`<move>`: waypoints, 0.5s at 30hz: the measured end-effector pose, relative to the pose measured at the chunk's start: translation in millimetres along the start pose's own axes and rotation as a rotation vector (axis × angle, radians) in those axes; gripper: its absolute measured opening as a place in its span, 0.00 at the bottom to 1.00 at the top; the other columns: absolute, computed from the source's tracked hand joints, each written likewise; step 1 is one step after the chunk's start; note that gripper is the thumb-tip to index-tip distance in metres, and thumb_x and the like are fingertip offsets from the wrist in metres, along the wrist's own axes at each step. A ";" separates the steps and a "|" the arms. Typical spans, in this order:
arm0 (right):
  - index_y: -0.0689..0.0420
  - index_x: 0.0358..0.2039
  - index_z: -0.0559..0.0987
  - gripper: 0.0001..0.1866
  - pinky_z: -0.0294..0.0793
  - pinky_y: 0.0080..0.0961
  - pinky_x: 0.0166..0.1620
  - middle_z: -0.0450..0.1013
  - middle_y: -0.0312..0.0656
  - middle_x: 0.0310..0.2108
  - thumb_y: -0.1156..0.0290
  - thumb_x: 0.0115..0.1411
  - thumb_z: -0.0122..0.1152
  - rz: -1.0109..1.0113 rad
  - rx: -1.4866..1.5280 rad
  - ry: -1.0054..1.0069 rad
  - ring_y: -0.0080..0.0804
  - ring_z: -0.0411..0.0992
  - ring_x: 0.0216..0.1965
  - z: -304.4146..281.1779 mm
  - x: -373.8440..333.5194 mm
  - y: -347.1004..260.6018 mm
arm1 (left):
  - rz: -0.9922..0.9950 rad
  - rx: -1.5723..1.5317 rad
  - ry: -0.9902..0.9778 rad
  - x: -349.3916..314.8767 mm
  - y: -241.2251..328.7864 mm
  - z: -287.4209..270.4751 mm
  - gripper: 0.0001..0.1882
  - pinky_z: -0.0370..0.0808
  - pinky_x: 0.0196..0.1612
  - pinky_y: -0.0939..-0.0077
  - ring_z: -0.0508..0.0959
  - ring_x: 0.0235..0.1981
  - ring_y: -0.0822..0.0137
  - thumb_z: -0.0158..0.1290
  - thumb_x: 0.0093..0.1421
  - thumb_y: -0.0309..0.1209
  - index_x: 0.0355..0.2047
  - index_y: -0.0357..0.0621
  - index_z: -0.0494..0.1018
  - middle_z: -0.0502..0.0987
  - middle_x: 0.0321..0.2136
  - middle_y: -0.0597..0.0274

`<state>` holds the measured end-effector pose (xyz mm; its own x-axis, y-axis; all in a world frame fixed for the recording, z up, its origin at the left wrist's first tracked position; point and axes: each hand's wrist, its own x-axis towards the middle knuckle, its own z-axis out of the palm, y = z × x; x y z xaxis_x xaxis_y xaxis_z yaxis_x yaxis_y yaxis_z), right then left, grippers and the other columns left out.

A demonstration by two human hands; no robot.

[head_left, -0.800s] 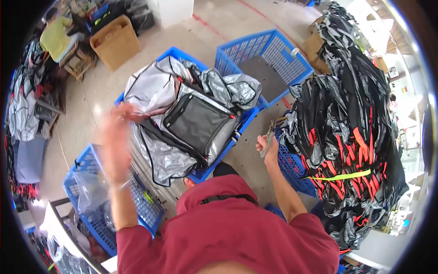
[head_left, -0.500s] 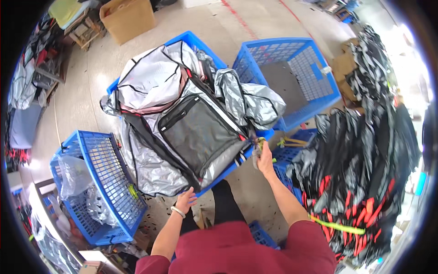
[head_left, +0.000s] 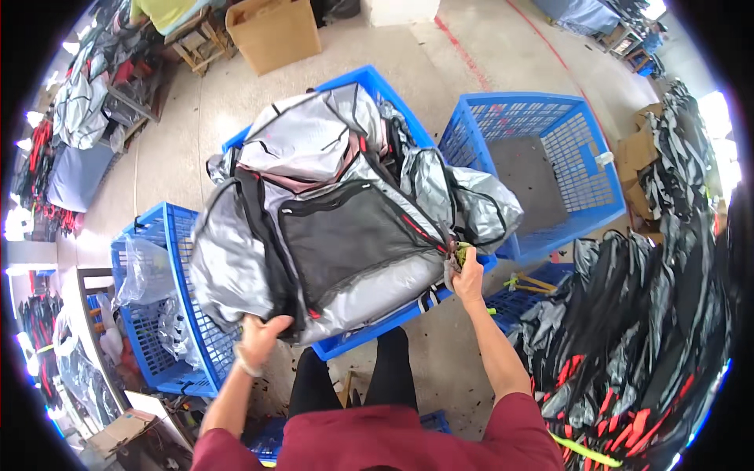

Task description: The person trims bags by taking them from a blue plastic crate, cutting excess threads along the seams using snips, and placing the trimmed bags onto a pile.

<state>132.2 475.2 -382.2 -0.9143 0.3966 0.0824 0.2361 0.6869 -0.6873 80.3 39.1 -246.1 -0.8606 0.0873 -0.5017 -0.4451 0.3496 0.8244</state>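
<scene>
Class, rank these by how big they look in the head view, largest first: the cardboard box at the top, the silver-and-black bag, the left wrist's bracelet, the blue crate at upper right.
1. Silver-and-black bag
2. Blue crate
3. Cardboard box
4. Bracelet

Apparent sizes only.

Bag [head_left: 345, 228]: no legible txt; sm. white tab [head_left: 287, 210] by zip, too tiny to read.
R crate [head_left: 586, 163]: white tag-like pc. [head_left: 604, 158] nr rim, nothing legible at this res.
L crate [head_left: 193, 306]: no txt legible.
Carton [head_left: 275, 39]: brown side, no print legible.
Floor [head_left: 400, 59]: red lines [head_left: 462, 53], no lettering legible.
</scene>
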 end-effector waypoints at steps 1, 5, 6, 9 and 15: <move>0.58 0.40 0.65 0.21 0.68 0.44 0.32 0.71 0.58 0.29 0.78 0.45 0.62 -0.009 0.046 0.037 0.61 0.70 0.34 -20.3 -11.6 -32.7 | -0.021 0.052 0.042 -18.8 42.2 -23.5 0.30 0.70 0.45 0.74 0.73 0.38 0.67 0.60 0.44 0.25 0.49 0.31 0.67 0.74 0.40 0.59; 0.57 0.41 0.66 0.21 0.69 0.37 0.31 0.68 0.51 0.26 0.78 0.45 0.60 0.160 0.080 0.181 0.49 0.71 0.28 -133.4 -110.1 -198.0 | 0.115 0.131 0.122 -89.4 206.7 -118.7 0.15 0.73 0.31 0.75 0.75 0.27 0.69 0.59 0.47 0.31 0.31 0.32 0.73 0.76 0.28 0.56; 0.57 0.41 0.67 0.21 0.70 0.34 0.32 0.67 0.46 0.25 0.78 0.45 0.60 0.242 0.157 0.184 0.41 0.70 0.26 -164.6 -138.8 -241.2 | 0.362 0.147 0.022 -94.1 224.1 -160.9 0.12 0.72 0.36 0.75 0.74 0.32 0.69 0.52 0.53 0.31 0.34 0.34 0.73 0.76 0.32 0.57; 0.57 0.43 0.67 0.22 0.67 0.21 0.34 0.65 0.34 0.30 0.78 0.45 0.58 0.412 0.489 0.461 0.23 0.64 0.27 -214.2 -214.2 -353.0 | 0.534 -0.091 -0.307 -77.3 279.6 -241.5 0.16 0.70 0.49 0.69 0.74 0.45 0.63 0.47 0.58 0.27 0.47 0.35 0.67 0.73 0.44 0.53; 0.60 0.40 0.64 0.21 0.68 0.38 0.35 0.69 0.53 0.29 0.78 0.45 0.59 0.373 0.128 0.614 0.55 0.70 0.33 -144.6 -234.8 -333.6 | 0.737 0.544 -0.242 116.6 204.4 -161.3 0.20 0.67 0.50 0.66 0.72 0.47 0.58 0.48 0.56 0.29 0.49 0.35 0.66 0.73 0.46 0.50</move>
<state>315.8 241.0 -67.9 -0.4220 0.8864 0.1903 0.4211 0.3775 -0.8247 -150.9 -29.7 -93.9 -0.7771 0.6294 0.0060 0.4191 0.5103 0.7509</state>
